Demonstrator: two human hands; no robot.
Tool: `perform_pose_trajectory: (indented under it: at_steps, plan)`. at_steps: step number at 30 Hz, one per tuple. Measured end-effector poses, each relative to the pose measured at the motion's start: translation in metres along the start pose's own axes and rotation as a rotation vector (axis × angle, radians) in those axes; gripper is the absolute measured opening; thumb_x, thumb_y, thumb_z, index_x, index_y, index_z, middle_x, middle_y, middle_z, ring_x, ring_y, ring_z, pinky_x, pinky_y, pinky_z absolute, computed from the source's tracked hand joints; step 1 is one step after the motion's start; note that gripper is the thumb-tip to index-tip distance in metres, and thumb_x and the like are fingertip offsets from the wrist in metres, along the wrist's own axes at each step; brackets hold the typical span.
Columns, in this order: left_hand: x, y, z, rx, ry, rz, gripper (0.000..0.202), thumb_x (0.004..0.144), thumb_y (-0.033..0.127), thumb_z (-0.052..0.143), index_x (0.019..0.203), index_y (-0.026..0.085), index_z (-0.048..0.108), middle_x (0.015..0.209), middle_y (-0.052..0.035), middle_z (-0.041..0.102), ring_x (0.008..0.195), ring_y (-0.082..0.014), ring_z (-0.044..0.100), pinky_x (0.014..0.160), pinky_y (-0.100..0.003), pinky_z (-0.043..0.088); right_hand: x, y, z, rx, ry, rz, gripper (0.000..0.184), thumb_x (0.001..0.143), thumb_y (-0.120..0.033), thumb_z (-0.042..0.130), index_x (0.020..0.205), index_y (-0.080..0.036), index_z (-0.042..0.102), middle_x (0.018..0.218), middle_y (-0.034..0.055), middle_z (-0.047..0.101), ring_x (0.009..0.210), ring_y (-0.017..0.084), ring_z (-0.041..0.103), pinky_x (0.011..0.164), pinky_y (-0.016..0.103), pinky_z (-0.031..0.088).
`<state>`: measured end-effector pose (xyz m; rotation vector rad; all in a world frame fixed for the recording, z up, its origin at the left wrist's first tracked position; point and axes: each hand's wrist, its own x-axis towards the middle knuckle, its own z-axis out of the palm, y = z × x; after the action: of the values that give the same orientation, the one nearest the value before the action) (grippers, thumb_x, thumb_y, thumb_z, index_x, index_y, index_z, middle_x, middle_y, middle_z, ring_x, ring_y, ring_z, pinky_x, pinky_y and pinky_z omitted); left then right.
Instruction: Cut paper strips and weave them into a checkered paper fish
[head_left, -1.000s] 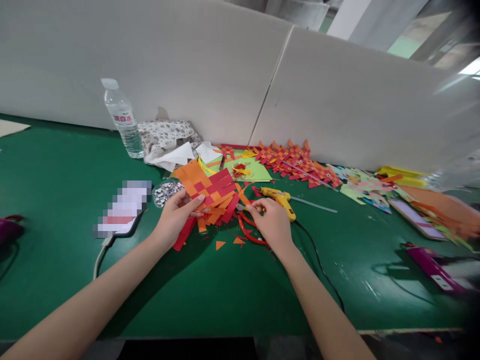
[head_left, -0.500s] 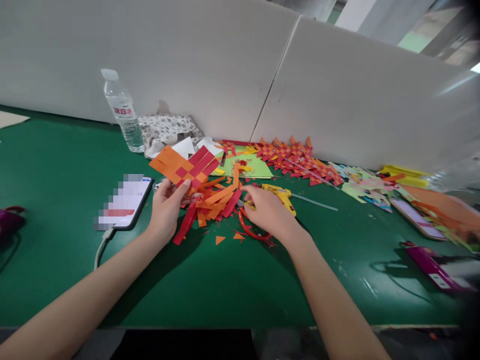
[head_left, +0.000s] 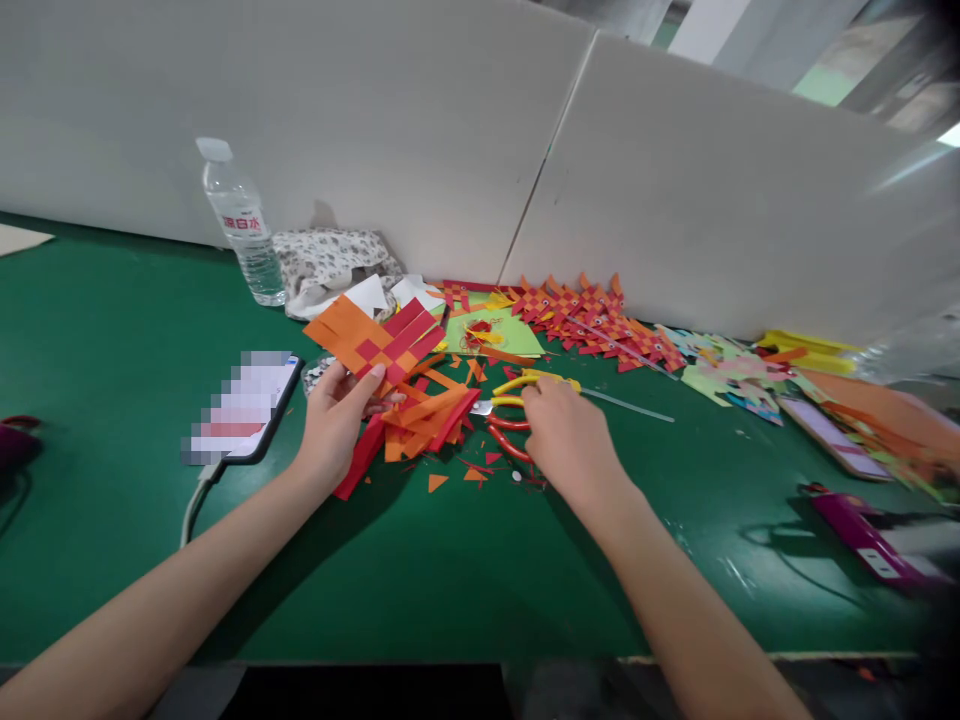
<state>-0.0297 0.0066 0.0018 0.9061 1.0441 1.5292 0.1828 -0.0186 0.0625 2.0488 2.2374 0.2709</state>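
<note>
My left hand (head_left: 337,415) pinches a woven paper piece (head_left: 382,350) with orange and red strips, its loose strip ends fanning up and to the right. My right hand (head_left: 566,430) is closed at the handles of a pair of scissors (head_left: 511,426); red and yellow handle parts show, and the metal blades point left. Loose orange and red paper strips (head_left: 431,420) lie in a heap between the hands. Small paper scraps (head_left: 437,483) are scattered in front of the heap. A yellow tool, perhaps a glue gun, is mostly hidden behind my right hand.
A water bottle (head_left: 244,230) and a patterned pouch (head_left: 337,265) stand at the back left. A phone (head_left: 251,405) on a cable lies left. Finished-looking woven paper fish (head_left: 592,310) are piled by the partition. A second phone (head_left: 832,435) and a purple power strip (head_left: 862,540) are right.
My right hand has moved right, off the strip heap, and has taken hold of the scissors. The strips have shifted slightly left and down. My left hand still holds the woven piece.
</note>
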Motion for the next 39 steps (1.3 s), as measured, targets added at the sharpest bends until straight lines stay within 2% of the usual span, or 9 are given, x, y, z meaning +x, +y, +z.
perform_pose_trajectory:
  at_steps: [4, 8, 12, 14, 19, 24, 29, 35, 39]
  plan:
    - [0.000, 0.000, 0.000, -0.002, 0.004, -0.001, 0.026, 0.071, 0.032, 0.072, 0.089, 0.018, 0.059, 0.077, 0.0018, 0.064, 0.058, -0.0122, 0.067, 0.056, -0.020, 0.051, -0.008, 0.023, -0.020, -0.176, 0.235, 0.001, 0.028, 0.067, 0.002, 0.048, 0.086, -0.011, 0.062, 0.088, 0.0136, 0.062, 0.090, 0.028, 0.058, 0.072, 0.036, 0.044]
    - [0.000, -0.001, 0.000, -0.006, 0.005, -0.004, 0.025, 0.072, 0.032, 0.072, 0.089, 0.018, 0.060, 0.077, 0.0021, 0.063, 0.059, -0.0114, 0.067, 0.056, -0.019, 0.050, -0.010, 0.048, -0.017, -0.126, 0.384, 0.100, 0.029, 0.067, -0.004, 0.051, 0.092, -0.014, 0.063, 0.088, 0.0128, 0.064, 0.083, 0.028, 0.060, 0.063, 0.034, 0.043]
    - [-0.001, -0.003, 0.001, 0.033, -0.087, -0.052, 0.033, 0.072, 0.030, 0.072, 0.100, 0.021, 0.059, 0.081, 0.0020, 0.064, 0.062, -0.0124, 0.067, 0.056, -0.020, 0.051, -0.007, 0.053, 0.006, 0.350, 0.453, 0.292, 0.029, 0.065, -0.040, 0.069, 0.084, -0.020, 0.060, 0.069, 0.0050, 0.062, 0.060, 0.021, 0.056, 0.052, 0.031, 0.039]
    - [-0.002, -0.005, 0.002, 0.085, -0.181, -0.118, 0.038, 0.072, 0.031, 0.071, 0.107, 0.023, 0.058, 0.088, 0.0004, 0.066, 0.062, -0.0130, 0.067, 0.054, -0.021, 0.052, -0.005, 0.045, 0.020, 0.717, 0.415, 0.274, 0.034, 0.067, -0.051, 0.066, 0.077, -0.020, 0.055, 0.061, -0.0002, 0.056, 0.051, 0.015, 0.049, 0.049, 0.028, 0.038]
    - [-0.005, -0.011, 0.003, 0.201, -0.336, -0.137, 0.030, 0.078, 0.042, 0.064, 0.099, 0.021, 0.061, 0.091, -0.0026, 0.067, 0.073, -0.0161, 0.065, 0.059, -0.024, 0.053, -0.007, 0.009, 0.043, 1.082, 0.426, 0.190, 0.039, 0.065, -0.053, 0.068, 0.077, -0.021, 0.048, 0.062, -0.0045, 0.050, 0.052, 0.011, 0.045, 0.051, 0.025, 0.041]
    - [-0.005, -0.008, 0.004, 0.331, -0.407, -0.078, 0.029, 0.080, 0.046, 0.059, 0.082, 0.017, 0.062, 0.073, -0.0014, 0.062, 0.067, -0.0157, 0.060, 0.060, -0.028, 0.051, -0.010, -0.010, 0.051, 0.822, 0.406, 0.176, 0.038, 0.066, -0.052, 0.066, 0.084, -0.022, 0.051, 0.067, -0.0018, 0.052, 0.053, 0.013, 0.046, 0.050, 0.026, 0.039]
    - [-0.003, 0.003, 0.010, 0.460, -0.445, 0.027, 0.024, 0.079, 0.042, 0.062, 0.077, 0.019, 0.057, 0.068, 0.0017, 0.055, 0.059, -0.0119, 0.052, 0.053, -0.024, 0.046, -0.015, 0.001, 0.055, 0.698, 0.415, 0.193, 0.040, 0.069, -0.052, 0.063, 0.091, -0.021, 0.054, 0.078, 0.0035, 0.059, 0.056, 0.015, 0.050, 0.050, 0.028, 0.040]
    - [0.003, 0.016, 0.025, 0.390, -0.432, -0.070, 0.021, 0.079, 0.038, 0.061, 0.091, 0.020, 0.060, 0.086, -0.0018, 0.062, 0.073, -0.0133, 0.058, 0.058, -0.022, 0.047, -0.020, 0.009, 0.056, 0.706, 0.404, 0.097, 0.042, 0.068, -0.051, 0.065, 0.094, -0.020, 0.053, 0.082, 0.0037, 0.062, 0.056, 0.014, 0.051, 0.051, 0.027, 0.042]
    - [0.007, 0.005, 0.032, 0.241, -0.369, -0.100, 0.024, 0.078, 0.037, 0.063, 0.092, 0.020, 0.055, 0.098, -0.0025, 0.060, 0.087, -0.0153, 0.060, 0.069, -0.027, 0.054, -0.020, 0.007, 0.058, 0.552, 0.369, 0.075, 0.042, 0.069, -0.052, 0.065, 0.096, -0.021, 0.056, 0.088, 0.0043, 0.064, 0.070, 0.019, 0.060, 0.056, 0.028, 0.043]
